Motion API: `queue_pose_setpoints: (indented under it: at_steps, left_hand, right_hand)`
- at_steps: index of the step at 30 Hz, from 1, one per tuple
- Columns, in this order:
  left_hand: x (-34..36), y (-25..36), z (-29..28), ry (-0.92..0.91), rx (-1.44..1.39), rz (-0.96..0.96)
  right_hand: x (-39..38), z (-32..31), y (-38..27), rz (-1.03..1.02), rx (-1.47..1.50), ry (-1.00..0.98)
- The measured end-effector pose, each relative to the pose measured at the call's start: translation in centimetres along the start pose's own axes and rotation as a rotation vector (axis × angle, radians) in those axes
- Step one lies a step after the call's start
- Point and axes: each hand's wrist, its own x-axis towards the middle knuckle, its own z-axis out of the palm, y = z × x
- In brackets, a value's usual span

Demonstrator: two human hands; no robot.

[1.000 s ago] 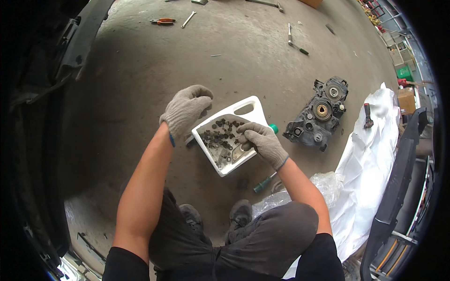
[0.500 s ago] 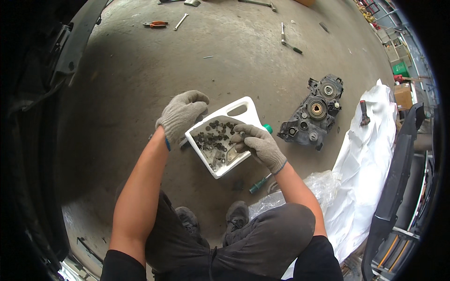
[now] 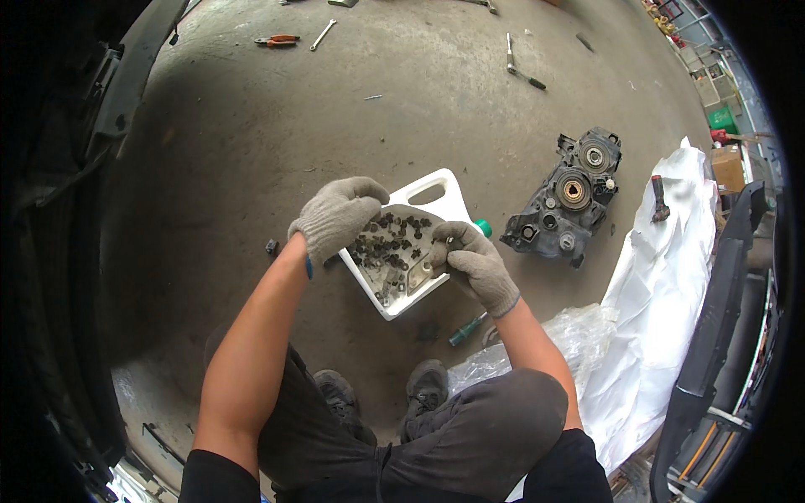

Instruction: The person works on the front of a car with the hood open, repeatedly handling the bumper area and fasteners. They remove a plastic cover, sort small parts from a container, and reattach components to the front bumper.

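Observation:
A white plastic jug (image 3: 445, 186), cut open on one side, lies on the floor before me with a green cap (image 3: 483, 227) at its right. Inside is a heap of dark bolts, clips and other small fasteners (image 3: 387, 246). My left hand (image 3: 338, 214), in a grey knit glove, is above the jug's upper left edge, its fingers curled; whatever they may hold is hidden. At the right side of the jug my gloved right hand (image 3: 480, 267) pinches a small metal fastener (image 3: 450, 241) between thumb and forefinger.
A headlight unit (image 3: 566, 197) lies to the right, beside white sheeting (image 3: 662, 251) with a black-handled tool (image 3: 660, 199) on it. A green-handled screwdriver (image 3: 466, 330) is near my knee. Pliers (image 3: 277, 40), a wrench (image 3: 323, 34) and a ratchet (image 3: 525, 77) lie farther off.
My left hand has moved right, farther over the jug's edge. My right hand has shifted slightly right and away from the heap, the small fastener now showing between its fingertips.

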Motion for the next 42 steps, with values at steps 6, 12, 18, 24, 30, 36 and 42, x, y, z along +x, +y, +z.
queue_pose_setpoints:
  at_steps: [6,12,18,24,30,36,42]
  left_hand:
    - [-0.6,1.4,1.6,-0.164,0.136,-0.037]
    - [-1.4,1.3,3.8,-0.429,-0.392,-0.020]
    - [0.0,-0.6,4.8,-0.400,-0.740,-0.040]
    - [0.3,-1.1,4.6,-0.360,-0.923,-0.083]
    - [1.2,-0.2,2.1,0.002,-0.598,0.054]
    - [1.0,-0.6,0.3,0.033,-0.632,0.084]
    - [0.6,-0.6,-0.1,0.047,-0.625,0.059]
  right_hand:
    - [-0.3,2.1,-0.5,-0.034,0.051,0.036]
    - [0.3,4.5,-1.4,-0.093,-0.254,0.191]
    - [1.6,6.2,-3.5,-0.190,-0.557,0.178]
    - [1.8,6.6,-3.1,-0.267,-0.461,0.125]
    - [5.0,-0.2,4.9,0.024,-1.879,0.043]
    - [7.3,-0.8,9.4,0.331,-2.258,-0.179]
    - [7.7,-1.8,12.3,0.266,-2.316,-0.130]
